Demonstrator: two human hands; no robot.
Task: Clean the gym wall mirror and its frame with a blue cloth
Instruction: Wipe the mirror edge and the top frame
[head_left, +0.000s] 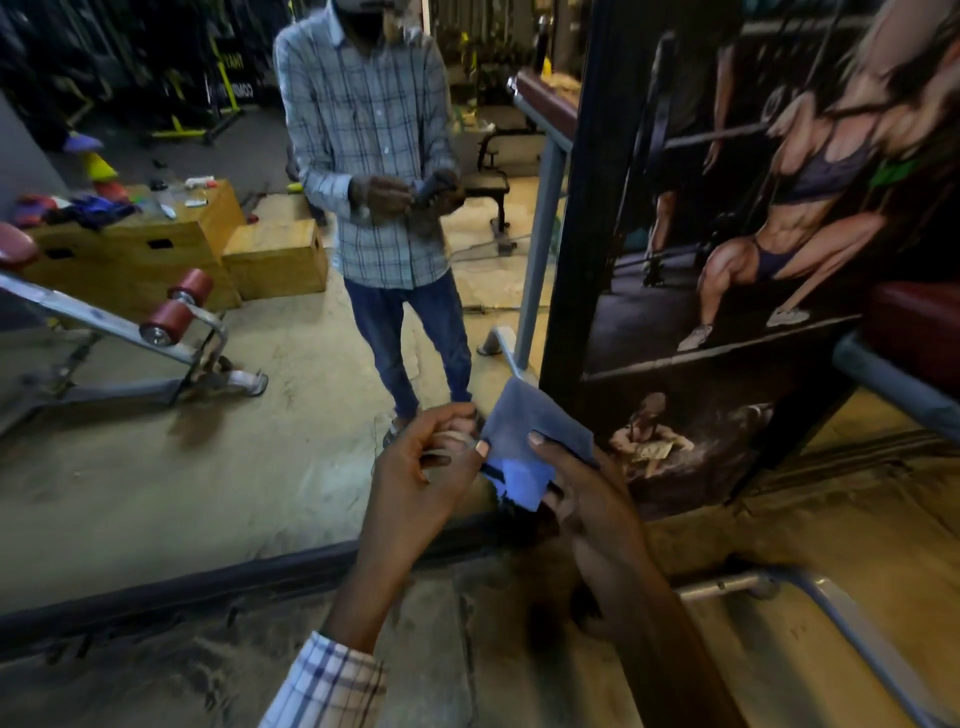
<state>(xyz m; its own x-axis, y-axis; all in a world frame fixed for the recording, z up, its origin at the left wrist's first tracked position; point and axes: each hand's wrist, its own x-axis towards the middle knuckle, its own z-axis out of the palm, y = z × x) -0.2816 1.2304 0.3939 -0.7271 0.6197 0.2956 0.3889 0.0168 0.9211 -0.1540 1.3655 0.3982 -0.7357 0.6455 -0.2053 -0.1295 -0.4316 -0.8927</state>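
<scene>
Dim gym corner, dusty concrete floor (171, 680), with the wall mirror (218, 447) dead ahead of me and a bodybuilder poster (753, 218) just to its right. The blue cloth (524, 441) is up between both my hands, in front of the mirror's bottom right corner and not touching the glass as far as I can tell. My left hand (426, 462) has its fingers curled in, pinching the cloth's left edge. My right hand (587, 504) holds the other side, thumb on top and fingers underneath.

The thing that matters next: the glass spreads away up and to the left of the cloth, and the black frame (208, 584) runs long along the floor right below my wrists. The left hand sits on the glass side, so I reckon it's the easier one to start wiping with.
</scene>
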